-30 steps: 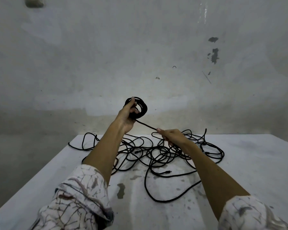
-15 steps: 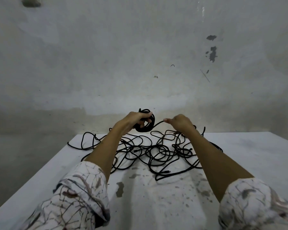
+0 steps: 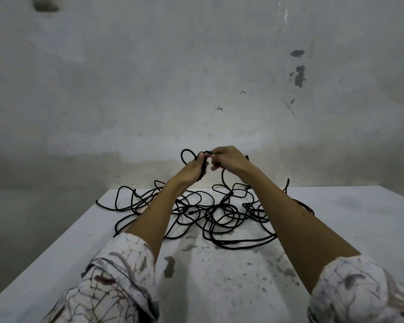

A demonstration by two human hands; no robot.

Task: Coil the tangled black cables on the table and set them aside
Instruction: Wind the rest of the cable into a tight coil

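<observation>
left hand point(image 3: 193, 170): raised above the far table edge, fingers curled around a small black coil point(image 3: 202, 169).
right hand point(image 3: 229, 160): raised, touching the left, fingertips pinching the cable.
tangled cables point(image 3: 208, 210): spread on the far table point(image 3: 336, 229).

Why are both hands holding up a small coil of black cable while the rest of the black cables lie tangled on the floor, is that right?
Not quite. The head view shows the rest of the tangled black cables lying on the stained white table, not the floor. The left hand and right hand do hold up a small coil of black cable.
</observation>
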